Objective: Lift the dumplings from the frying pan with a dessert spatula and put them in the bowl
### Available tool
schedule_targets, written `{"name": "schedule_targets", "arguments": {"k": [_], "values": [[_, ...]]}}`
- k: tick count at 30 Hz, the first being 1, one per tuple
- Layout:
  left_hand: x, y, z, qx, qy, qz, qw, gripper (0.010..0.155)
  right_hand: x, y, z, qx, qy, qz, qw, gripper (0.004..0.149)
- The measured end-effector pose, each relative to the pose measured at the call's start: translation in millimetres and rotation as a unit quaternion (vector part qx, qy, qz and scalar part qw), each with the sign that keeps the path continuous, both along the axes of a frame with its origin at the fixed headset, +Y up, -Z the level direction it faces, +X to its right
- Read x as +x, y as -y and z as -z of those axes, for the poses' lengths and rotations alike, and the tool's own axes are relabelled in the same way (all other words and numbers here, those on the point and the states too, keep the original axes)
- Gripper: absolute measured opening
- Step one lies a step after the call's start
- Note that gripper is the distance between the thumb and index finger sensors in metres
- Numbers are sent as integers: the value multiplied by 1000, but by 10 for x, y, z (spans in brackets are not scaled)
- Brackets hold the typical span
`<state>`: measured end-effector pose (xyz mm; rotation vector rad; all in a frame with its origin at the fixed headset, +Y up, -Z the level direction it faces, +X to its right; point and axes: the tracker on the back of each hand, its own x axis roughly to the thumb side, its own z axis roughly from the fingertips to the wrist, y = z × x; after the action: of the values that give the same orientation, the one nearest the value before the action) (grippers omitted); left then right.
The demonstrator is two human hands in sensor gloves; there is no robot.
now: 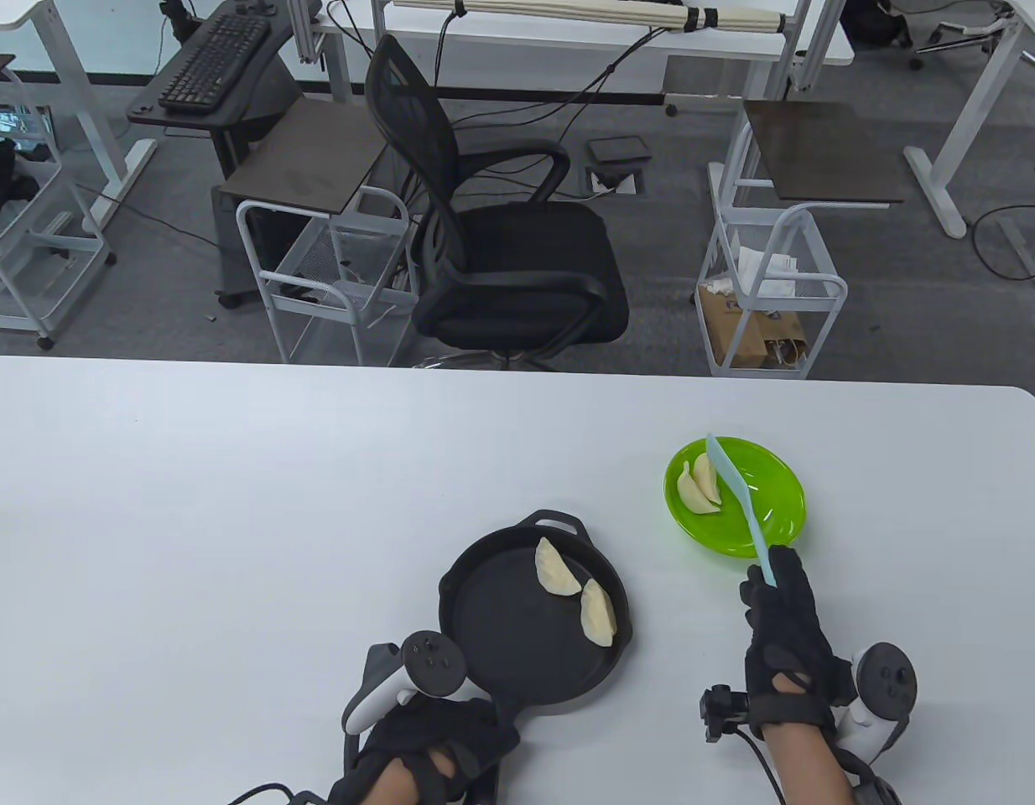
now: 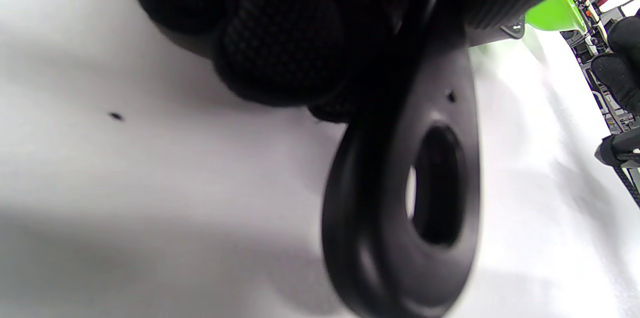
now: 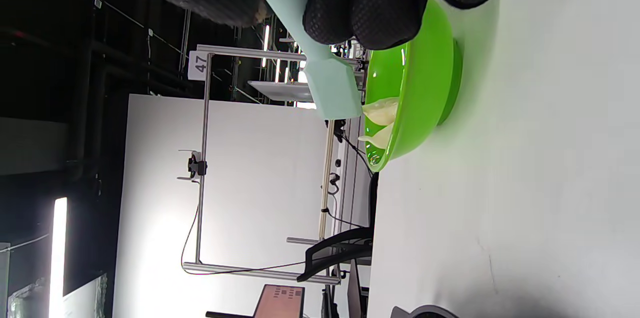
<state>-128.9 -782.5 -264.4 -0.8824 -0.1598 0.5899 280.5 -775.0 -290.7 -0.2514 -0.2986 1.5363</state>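
A black frying pan sits near the table's front edge with two pale dumplings lying on its right side. My left hand grips the pan's handle from below. To the right stands a green bowl holding two dumplings at its left side. My right hand grips the handle of a light blue spatula. The spatula's blade hangs over the bowl, above the dumplings there, with nothing on it.
The white table stretches wide to the left and behind the pan. A black office chair and white wire carts stand beyond the table's far edge.
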Motion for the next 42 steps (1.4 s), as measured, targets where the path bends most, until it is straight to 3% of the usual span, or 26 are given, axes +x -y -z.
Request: {"name": "schedule_targets", "arguments": {"k": [22, 42], "values": [[0, 0, 0, 0, 0, 0, 1000, 65, -243, -176, -77, 33, -67, -32, 997, 53], [-1, 2, 0, -1, 0, 0, 1000, 65, -413, -378, -156, 72, -92, -179, 977, 53]]}}
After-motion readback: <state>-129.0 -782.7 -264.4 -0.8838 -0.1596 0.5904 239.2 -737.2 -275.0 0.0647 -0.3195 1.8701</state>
